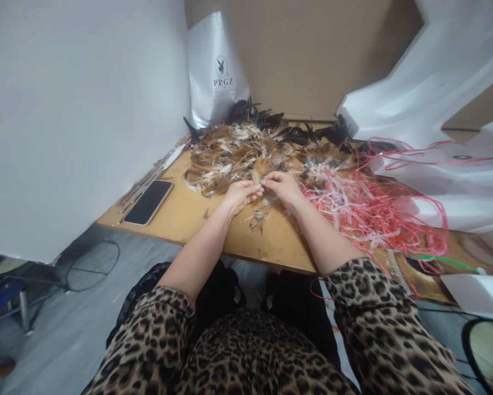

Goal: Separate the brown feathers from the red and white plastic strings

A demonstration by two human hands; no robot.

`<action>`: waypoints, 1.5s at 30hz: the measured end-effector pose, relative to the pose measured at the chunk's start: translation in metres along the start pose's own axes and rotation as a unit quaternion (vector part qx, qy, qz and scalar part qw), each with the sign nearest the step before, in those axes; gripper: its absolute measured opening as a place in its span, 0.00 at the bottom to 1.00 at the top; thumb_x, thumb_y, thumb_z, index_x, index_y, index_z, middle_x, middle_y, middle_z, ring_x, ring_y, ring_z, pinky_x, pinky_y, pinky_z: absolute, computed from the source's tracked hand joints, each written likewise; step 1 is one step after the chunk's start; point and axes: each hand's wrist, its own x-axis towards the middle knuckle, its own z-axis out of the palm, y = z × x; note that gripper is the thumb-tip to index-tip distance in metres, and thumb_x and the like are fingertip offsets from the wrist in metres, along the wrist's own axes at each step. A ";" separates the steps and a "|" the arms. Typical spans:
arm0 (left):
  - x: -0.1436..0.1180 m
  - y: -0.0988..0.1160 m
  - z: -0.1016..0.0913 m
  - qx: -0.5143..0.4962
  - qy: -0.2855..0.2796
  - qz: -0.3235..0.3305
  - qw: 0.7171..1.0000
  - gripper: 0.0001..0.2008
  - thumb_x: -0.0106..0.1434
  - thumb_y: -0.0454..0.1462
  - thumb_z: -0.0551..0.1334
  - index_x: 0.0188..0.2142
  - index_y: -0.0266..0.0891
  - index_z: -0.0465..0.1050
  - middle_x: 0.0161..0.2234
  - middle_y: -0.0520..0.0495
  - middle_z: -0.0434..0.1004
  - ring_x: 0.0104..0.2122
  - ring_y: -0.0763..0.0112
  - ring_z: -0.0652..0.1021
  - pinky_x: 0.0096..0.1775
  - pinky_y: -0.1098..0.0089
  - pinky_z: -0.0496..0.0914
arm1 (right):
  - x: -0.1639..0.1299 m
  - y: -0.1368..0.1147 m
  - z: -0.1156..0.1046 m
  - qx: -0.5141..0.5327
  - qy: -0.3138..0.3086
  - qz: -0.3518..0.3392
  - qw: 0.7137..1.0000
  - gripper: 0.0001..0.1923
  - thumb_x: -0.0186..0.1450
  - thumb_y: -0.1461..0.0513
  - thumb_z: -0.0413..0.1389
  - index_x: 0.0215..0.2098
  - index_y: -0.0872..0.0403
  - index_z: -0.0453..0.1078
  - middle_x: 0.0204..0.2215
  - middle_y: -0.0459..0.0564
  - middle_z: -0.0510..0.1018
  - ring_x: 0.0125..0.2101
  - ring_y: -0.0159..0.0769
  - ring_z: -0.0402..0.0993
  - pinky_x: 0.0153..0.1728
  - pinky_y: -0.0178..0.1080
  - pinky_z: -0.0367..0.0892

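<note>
While my left hand (240,195) and right hand (282,185) pinch one small feather bunch (258,174) mid-frame, the big feather pile (238,151) behind looks mostly unsorted.

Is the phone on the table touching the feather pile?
Apart. The head view shows the phone lying left of the feather pile, with bare table between them.

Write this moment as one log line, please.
left hand: pinching feather tuft | right hand: pinching same tuft | behind: feather pile | right: red strips
</note>
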 end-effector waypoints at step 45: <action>0.005 0.004 -0.008 -0.062 0.061 0.029 0.996 0.05 0.53 0.32 0.65 0.31 0.32 0.72 0.28 0.47 0.77 0.22 0.84 0.73 0.21 0.83 0.63 | 0.006 0.005 -0.025 -0.537 -0.130 -0.091 0.828 0.08 0.54 0.64 0.52 0.27 0.55 0.74 0.26 0.49 0.78 0.25 0.30 0.68 0.29 0.32 0.58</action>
